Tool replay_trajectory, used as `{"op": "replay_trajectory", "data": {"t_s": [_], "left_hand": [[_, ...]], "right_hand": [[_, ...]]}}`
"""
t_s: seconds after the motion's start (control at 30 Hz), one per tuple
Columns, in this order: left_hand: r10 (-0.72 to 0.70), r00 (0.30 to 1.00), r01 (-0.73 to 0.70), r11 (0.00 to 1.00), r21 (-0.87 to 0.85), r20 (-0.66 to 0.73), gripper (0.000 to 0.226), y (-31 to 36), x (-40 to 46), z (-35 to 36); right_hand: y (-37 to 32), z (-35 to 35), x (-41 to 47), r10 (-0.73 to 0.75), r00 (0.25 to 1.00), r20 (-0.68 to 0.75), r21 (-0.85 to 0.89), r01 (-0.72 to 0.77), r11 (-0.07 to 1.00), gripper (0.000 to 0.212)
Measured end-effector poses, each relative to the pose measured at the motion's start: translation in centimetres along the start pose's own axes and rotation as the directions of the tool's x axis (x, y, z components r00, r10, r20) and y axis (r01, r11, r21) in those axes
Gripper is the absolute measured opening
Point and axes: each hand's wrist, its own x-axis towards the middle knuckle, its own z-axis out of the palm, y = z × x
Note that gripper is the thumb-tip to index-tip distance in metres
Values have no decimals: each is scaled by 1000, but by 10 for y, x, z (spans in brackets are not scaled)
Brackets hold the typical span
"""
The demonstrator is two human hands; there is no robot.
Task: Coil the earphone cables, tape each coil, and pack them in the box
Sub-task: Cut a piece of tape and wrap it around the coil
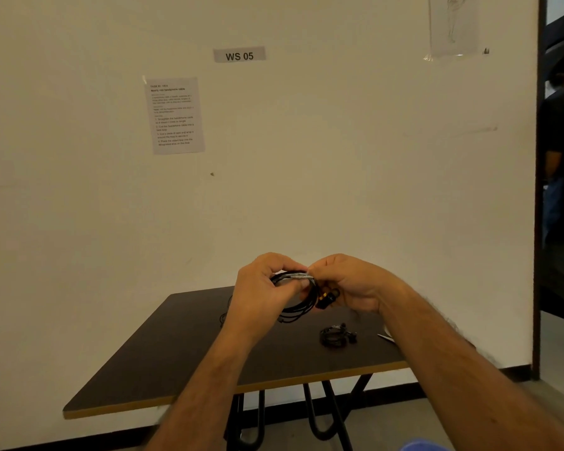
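above the dark rectangular wooden table (176, 359), the left hand (261, 288) and right hand (349, 281) meet on a black coiled earphone cable (302, 302). a second black taped cable coil (334, 336) lies on the table, near and right of them.

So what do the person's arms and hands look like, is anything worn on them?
Both forearms are bare up to the frame edge, with no sleeves showing. The left hand and right hand wear no gloves, and no watch, bracelet or ring can be seen.
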Motion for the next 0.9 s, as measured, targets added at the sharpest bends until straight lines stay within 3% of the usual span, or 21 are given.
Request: {"op": "replay_trajectory", "data": {"t_s": [0.2,0.37,0.47,0.57,0.67,0.77,0.9], "left_hand": [[-53,996,47,996,81,73,15,1,2,-4],[-105,992,105,994,15,64,11,1,6,-10],[-151,986,153,988,-22,73,6,2,6,-10],[-261,960,269,961,-67,99,7,-1,6,-10],[-401,884,449,872,-195,241,12,-6,8,-14],[-465,784,609,702,-369,410,19,-11,10,-16],[-508,720,694,530,-487,473,21,-18,11,-12]], "right_hand": [[6,-1,3,-7,997,81,-40,10,999,30],[9,8,0,-134,990,-42,-47,132,990,38],[10,9,-3,-244,969,-35,-157,235,959,26],[10,9,-4,-314,948,-50,-278,289,916,30],[9,8,-7,-366,930,-38,-405,320,856,33],[11,11,-8,-394,919,-29,-522,322,790,30],[13,18,-6,-446,894,-49,-721,277,635,26]]}}
